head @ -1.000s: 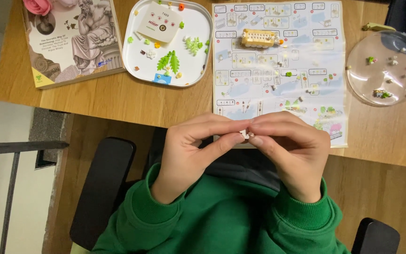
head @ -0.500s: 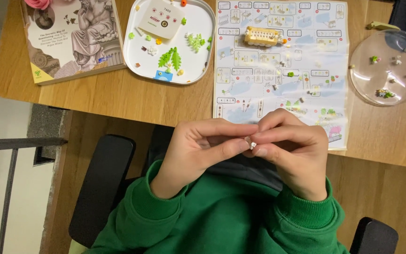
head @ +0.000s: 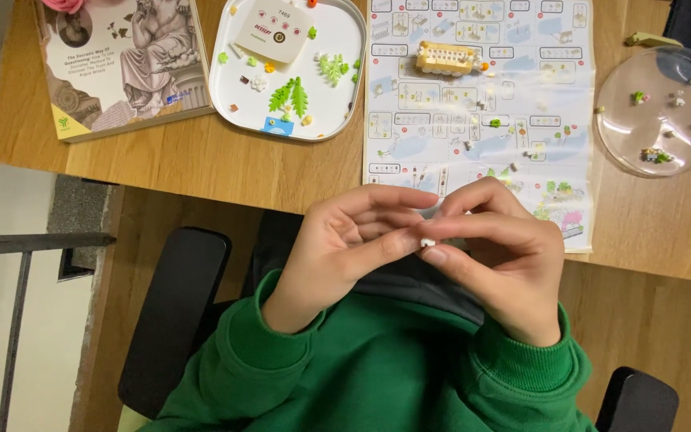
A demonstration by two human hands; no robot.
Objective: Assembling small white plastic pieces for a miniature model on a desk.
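Pinching a tiny white brick [head: 427,242] between both sets of fingertips, the 2 hands meet in front of the chest, below the near edge of the wooden table [head: 201,160]. The brick sits at the exact junction of the grips: the left hand [head: 345,248] presses in from the left with thumb and forefinger closed narrowly on it, and the right hand [head: 505,264] closes on it from the right in the same narrow pinch. Neither hand is nearer; both touch it. Only a small white speck shows between the fingertips, so its long axis and shape cannot be told.

Beyond the hands, a printed instruction sheet [head: 481,120] lies flat on the table, its lower edge just behind the knuckles. A small tan brick assembly [head: 445,58] rests on the sheet's upper part, with a few loose green and white pieces scattered near it.

To the left of the sheet, a white tray [head: 337,120] holds green leaf-shaped pieces and a white rounded box. A book [head: 121,64] lies further left. To the right, a clear round dish [head: 617,120] contains a few small coloured pieces.
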